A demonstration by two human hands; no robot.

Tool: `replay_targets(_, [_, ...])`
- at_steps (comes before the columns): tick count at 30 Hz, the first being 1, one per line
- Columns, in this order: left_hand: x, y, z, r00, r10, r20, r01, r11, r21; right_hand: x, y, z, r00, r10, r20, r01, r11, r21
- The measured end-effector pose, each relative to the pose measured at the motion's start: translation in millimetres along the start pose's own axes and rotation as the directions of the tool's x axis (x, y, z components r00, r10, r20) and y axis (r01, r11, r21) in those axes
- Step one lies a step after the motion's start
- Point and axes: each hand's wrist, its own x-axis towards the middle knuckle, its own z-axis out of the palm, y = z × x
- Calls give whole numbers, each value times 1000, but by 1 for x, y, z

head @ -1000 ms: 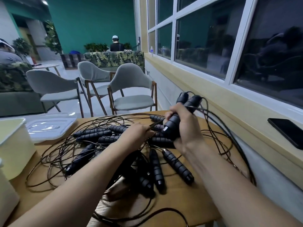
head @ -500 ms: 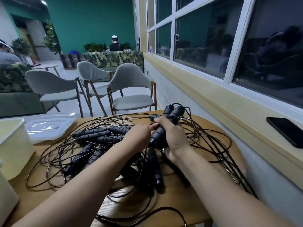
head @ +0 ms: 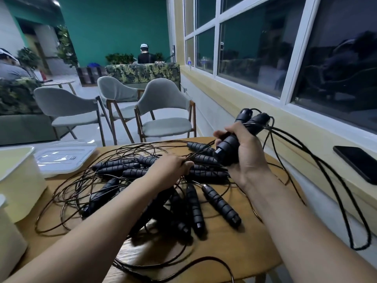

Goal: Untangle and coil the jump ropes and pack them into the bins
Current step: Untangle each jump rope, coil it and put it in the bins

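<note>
Right hand (head: 246, 158) up above the table, right of the middle. Curled tight round two black handles (head: 228, 148), side by side, tops pointing up and away. From those tops, a long loop of cord (head: 346, 211), hanging down off the right edge of the table, below the window sill.

Just left of it and lower, left hand (head: 171, 168), resting on the pile. Fingers bent down, pinching a bunch of thin cords (head: 199, 154) stretching across toward the right hand. Hard to tell how many.

Under and around both hands, the pile of jump ropes (head: 193, 203): lots of black bumpy handles lying every which way, some in a row to the left, some poking toward the near side. Thin dark cords in big messy rings all round, mostly spilling left and near. All of it on a round wooden table (head: 244, 252).

At the far left of the table, a pale yellow bin (head: 20, 180), open on top. Just past it, see-through lids (head: 63, 158), lying flat. At the near left corner, part of another whitish bin (head: 8, 242).

Off to the right, a black phone (head: 357, 162), flat on the window sill (head: 295, 144). Farther away, three grey chairs (head: 165, 113) on the floor beyond the table.
</note>
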Motion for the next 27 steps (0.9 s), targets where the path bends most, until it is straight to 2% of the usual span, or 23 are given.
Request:
replay_targets(3, [0, 4, -1, 1000, -17, 25, 17, 1000, 1, 5, 14, -1, 1000, 15, 3, -15, 998, -53])
replay_targets(6, [0, 8, 0, 999, -16, 52, 16, 1000, -4, 9, 36, 1, 997, 39, -62, -46, 993, -109])
replay_targets(12, [-1, 12, -7, 995, -91, 34, 93, 992, -80, 20, 52, 1, 986, 73, -146, -81, 995, -51])
replay_targets(16, [1, 19, -11, 990, -122, 77, 131, 984, -122, 21, 60, 5, 983, 160, -92, -162, 987, -12])
replay_targets(18, [3, 18, -9, 988, -94, 123, 105, 991, -80, 18, 62, 9, 971, 235, -54, -235, 972, 11])
replay_targets(21, [0, 21, -13, 976, -129, 174, 131, 991, 1, 16, 64, 11, 949, 314, 39, -314, 949, 19])
replay_targets(27, [-4, 15, -14, 991, -83, 104, 81, 996, 30, 25, 56, 9, 976, 217, 4, -217, 975, 45])
